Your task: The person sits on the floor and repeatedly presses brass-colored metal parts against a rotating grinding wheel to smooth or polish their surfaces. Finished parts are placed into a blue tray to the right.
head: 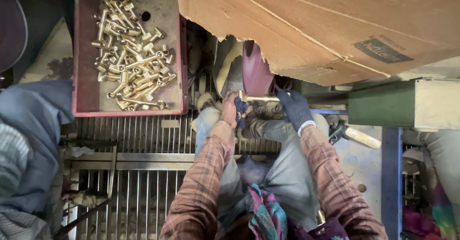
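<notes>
Mid-polish, by the look of it: brass rod part held level against the rim of the maroon buffing wheel, just under the torn edge of the cardboard sheet.

Left hand bare, closed around the fitting end of the part, dark rag scrap pinched between palm and metal. Right hand in a dark knit glove, wrapped over the far end of the rod. Both grips tight, none slack.

Judging next move: needs steady, even pressure on the wheel rim and slow rotation of the rod; fingers close to the wheel, so grip must not slip.

Materials:
- part: polished brass, slim cylinder with a knobbed head
- wheel: thick disc, matte maroon, cloth-like face
- red tray, upper left: heap of similar brass pieces, shiny, tangled, piled toward its near edge
- metal grating below: thin parallel bars, dusty
- sleeves: worn plaid flannel
- wooden-handled tool lying on the bench right of the knees
</notes>
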